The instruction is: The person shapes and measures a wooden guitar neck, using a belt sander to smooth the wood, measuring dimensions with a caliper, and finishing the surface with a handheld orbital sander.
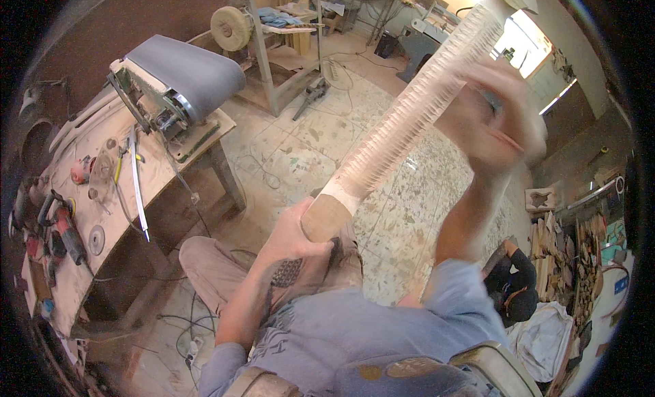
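Observation:
A long piece of wood (409,134) slants up and away to the right, its face carved in rows of short ridges. Around its smooth, rounded near end my left hand (290,237) is closed, with the thumb along the near edge. My right hand (508,117) is beside the far half of the wood, on its right side. Motion smears its fingers, and I cannot make out whether anything is in them. The far tip of the wood reaches the top of the view.
To the left, a belt sander (181,76) stands on a workbench (112,250) with an angle grinder (68,233) and other tools. A wheel machine (232,27) stands behind. Cables lie on the tiled floor (286,144). At right, a crouching person (515,281) is near stacked wood pieces (549,254).

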Demonstrator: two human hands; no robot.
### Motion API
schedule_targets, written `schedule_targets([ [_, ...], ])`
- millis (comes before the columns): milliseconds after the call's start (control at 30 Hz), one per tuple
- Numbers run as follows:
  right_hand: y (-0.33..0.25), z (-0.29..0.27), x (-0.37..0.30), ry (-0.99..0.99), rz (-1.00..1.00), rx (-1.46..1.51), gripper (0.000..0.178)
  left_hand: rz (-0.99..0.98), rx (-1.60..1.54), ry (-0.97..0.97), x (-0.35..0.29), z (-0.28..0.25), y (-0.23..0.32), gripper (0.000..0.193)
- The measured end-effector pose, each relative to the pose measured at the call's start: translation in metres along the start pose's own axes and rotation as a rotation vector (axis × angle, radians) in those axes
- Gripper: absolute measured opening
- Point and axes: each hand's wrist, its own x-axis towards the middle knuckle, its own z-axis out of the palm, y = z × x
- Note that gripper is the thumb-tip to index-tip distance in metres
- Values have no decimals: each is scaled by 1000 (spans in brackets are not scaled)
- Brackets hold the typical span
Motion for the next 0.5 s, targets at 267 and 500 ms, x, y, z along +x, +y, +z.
schedule_targets([
  [267,-47,61,-200,-511,1081,512,38,49,-5,-15,12,-15,18,65],
  [500,-62,68,-191,-511,1107,663,29,109,-4,-20,22,-9,18,69],
])
